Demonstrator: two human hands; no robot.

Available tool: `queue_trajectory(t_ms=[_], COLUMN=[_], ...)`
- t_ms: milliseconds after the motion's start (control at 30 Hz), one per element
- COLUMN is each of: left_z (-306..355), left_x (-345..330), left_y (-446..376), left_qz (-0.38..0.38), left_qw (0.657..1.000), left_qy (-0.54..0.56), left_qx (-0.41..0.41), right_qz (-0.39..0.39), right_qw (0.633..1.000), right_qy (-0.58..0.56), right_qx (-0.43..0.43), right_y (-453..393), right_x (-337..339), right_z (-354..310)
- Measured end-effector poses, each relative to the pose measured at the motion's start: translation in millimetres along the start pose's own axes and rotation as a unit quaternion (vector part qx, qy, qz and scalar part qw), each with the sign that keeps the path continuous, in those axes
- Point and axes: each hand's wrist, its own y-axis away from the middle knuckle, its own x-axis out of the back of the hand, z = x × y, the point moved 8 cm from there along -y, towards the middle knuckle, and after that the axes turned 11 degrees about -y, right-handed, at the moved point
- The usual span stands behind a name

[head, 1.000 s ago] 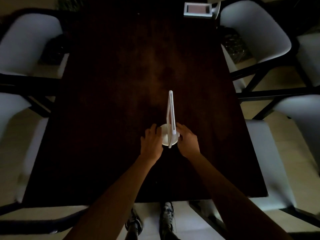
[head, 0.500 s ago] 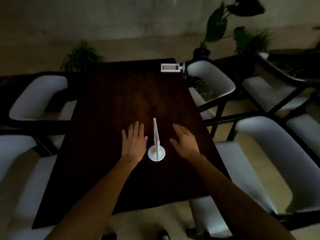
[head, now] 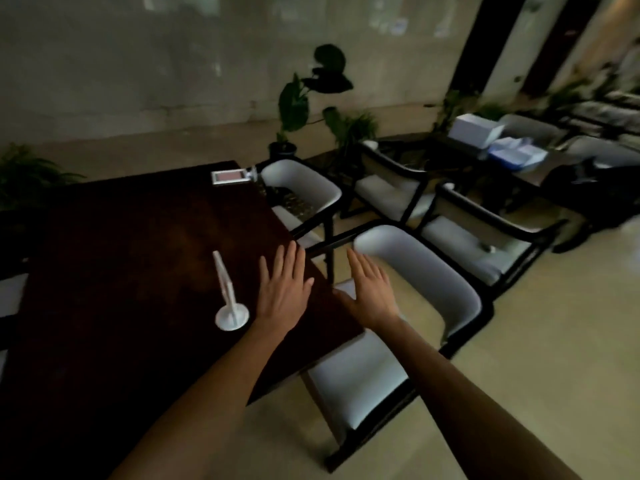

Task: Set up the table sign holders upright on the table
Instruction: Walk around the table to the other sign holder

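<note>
Left hand [head: 284, 292] flat, palm down, fingers spread wide, holding nothing; it hovers over the right-hand part of the dark wooden table [head: 121, 271], just right of the upright sign holder [head: 228, 299]. Right hand [head: 372, 294] likewise flat and empty, fingers extended, past the table's right edge and above the seat of the nearest white chair [head: 398, 323].

Upright sign holder: white, round base on the tabletop, thin panel standing edge-on to the camera. Neither hand touches it. No writing visible on the edge.

Second sign holder [head: 231, 177] lies flat near the table's far right corner, white frame with a reddish insert, round base toward the right. Any print on the insert too small and dim to read.

More white chairs with black frames to the right. Potted plant [head: 304, 98] behind the table against the wall. Farther right, a second table carries white boxes [head: 476, 129]; no label legible. Scene dim, right side blurred.
</note>
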Motion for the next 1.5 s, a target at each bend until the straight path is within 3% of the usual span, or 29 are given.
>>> queue_trajectory(t_ms=[200, 500, 600, 700, 867, 1100, 1500], left_z=[142.8, 363.5, 430.4, 490.9, 556.3, 621.5, 703.1], left_x=[12.6, 5.1, -4.0, -21.7, -32.1, -58.2, -120.6], left_y=[-10.6, -41.8, -54.0, -60.7, -87.5, -166.0, -331.0], left_qz=[-0.005, -0.082, -0.197, -0.356, -0.427, -0.433, -0.448], left_qw=[0.992, 0.962, 0.934, 0.881, 0.849, 0.850, 0.847], left_qy=[0.034, 0.109, 0.131, 0.105, 0.088, 0.089, 0.150], left_qx=[-0.122, -0.234, -0.267, -0.293, -0.299, -0.285, -0.243], right_qz=[0.040, 0.008, -0.026, -0.109, -0.215, -0.230, -0.259], right_qw=[0.994, 0.971, 0.965, 0.949, 0.915, 0.905, 0.911], right_qy=[0.025, 0.009, 0.003, -0.008, 0.000, -0.008, -0.005], right_qx=[-0.094, -0.239, -0.260, -0.297, -0.341, -0.358, -0.322], right_y=[56.2, 121.2, 130.2, 132.4, 131.2, 87.3, -64.4], right_x=[63.8, 145.1, 166.4, 176.7, 190.7, 213.6, 223.3], right_z=[99.4, 290.0, 350.8, 410.2, 482.2, 558.6, 680.6])
